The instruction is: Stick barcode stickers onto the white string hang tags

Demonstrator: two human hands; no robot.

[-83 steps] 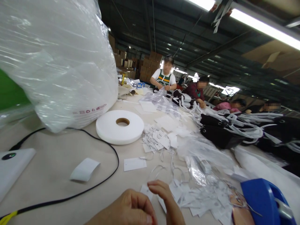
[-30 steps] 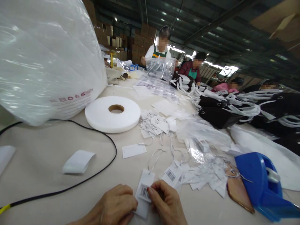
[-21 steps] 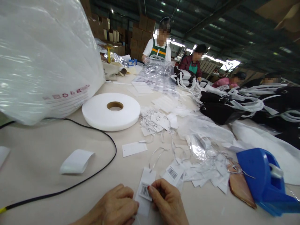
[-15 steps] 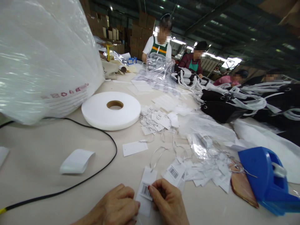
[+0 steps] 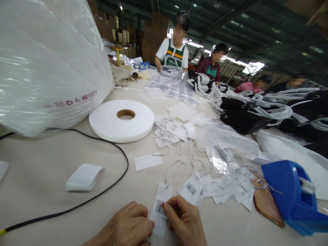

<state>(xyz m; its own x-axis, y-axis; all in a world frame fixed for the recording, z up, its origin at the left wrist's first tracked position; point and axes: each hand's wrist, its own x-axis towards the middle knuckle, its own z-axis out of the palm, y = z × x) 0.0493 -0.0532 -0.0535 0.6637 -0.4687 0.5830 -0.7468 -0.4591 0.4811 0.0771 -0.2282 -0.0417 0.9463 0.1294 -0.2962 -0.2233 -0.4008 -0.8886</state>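
A white hang tag (image 5: 159, 223) with a barcode label (image 5: 159, 207) and a looped string lies at the bottom centre, between my hands. My right hand (image 5: 186, 218) has thumb and forefinger closed on the label's right edge. With its fingers curled, my left hand (image 5: 130, 225) rests at the tag's lower left; what its fingertips hold is hidden. Just right of the tag, another barcoded tag (image 5: 191, 188) lies on a spread pile of tags (image 5: 230, 188). A single blank tag (image 5: 148, 162) lies farther up.
A white tape roll (image 5: 107, 119), a large plastic bag (image 5: 51, 68) and a black cord (image 5: 123, 150) are at the left. A blue tape dispenser (image 5: 284, 194) overlaps a phone (image 5: 268, 205) at the right. Black items (image 5: 238, 119) with white straps lie beyond; people work behind.
Across the table, the person in the striped apron has lowered the clear plastic. My hands have barely moved, still at the same tag.
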